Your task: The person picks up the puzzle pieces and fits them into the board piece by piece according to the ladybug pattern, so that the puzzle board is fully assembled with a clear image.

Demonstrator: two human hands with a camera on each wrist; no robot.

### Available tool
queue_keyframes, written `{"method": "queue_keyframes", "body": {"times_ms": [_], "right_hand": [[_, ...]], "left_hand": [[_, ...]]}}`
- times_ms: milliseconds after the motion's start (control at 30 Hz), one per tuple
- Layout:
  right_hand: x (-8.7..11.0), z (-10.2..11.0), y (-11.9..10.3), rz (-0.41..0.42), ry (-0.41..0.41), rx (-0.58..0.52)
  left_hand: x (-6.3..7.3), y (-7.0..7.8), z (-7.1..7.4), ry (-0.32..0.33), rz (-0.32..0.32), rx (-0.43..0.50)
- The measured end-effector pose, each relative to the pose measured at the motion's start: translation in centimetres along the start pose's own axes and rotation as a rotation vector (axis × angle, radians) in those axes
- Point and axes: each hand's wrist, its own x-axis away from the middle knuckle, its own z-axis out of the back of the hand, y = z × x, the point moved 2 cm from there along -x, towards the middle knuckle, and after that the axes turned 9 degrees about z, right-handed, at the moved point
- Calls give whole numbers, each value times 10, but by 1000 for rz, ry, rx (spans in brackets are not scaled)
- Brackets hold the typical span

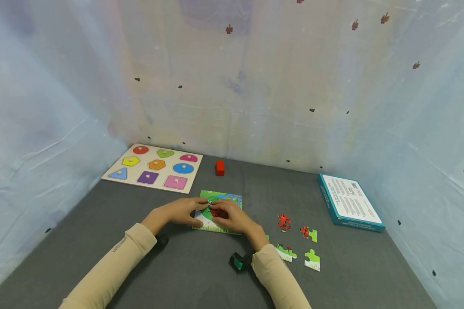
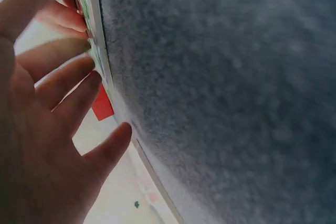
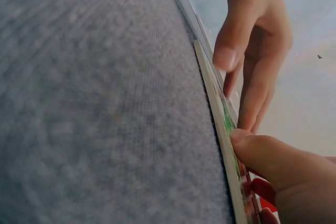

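A small jigsaw puzzle board (image 1: 216,227) lies flat on the grey table, with a green and blue picture and grass along its near edge. My left hand (image 1: 181,211) reaches over its left side, fingers extended and fingertips at the picture. From the right, my right hand (image 1: 233,216) arches over the middle, its thumb and fingertips touching the puzzle. Under that palm shows a red patch (image 1: 218,213), partly hidden. The right wrist view has the right thumb (image 3: 262,153) at the edge of the board (image 3: 223,140), near the left fingertips.
Several loose jigsaw pieces lie to the right, including a red spotted one (image 1: 284,222) and a green corner (image 1: 312,260). A teal box (image 1: 352,201) stands at far right. Back left is a wooden shape board (image 1: 162,165), beside a red block (image 1: 220,168). Plastic sheeting surrounds the table.
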Motion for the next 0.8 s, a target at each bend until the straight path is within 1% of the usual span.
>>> {"method": "queue_keyframes", "body": {"times_ms": [100,267,367,500,600,667,800], "right_hand": [[0,0,-1,-7,10,-7],[-1,0,-2,-17,5,8],[0,1,-3,-13,-5,2],[2,6,-2,1,-7,-50],[7,16,-1,2,20,-69],[14,26,0,4,51,-51],[34,51,2,4,126,-31]], "left_hand": [[3,2,-1,-35,-1,28],[9,1,-2,-99,27,69],[9,0,-2,-98,17,76],[8,-2,-3,-76,5,77],[6,-4,-4,-70,6,73],[6,-5,-5,-73,7,72],[5,-6,-6,-73,10,63]]}}
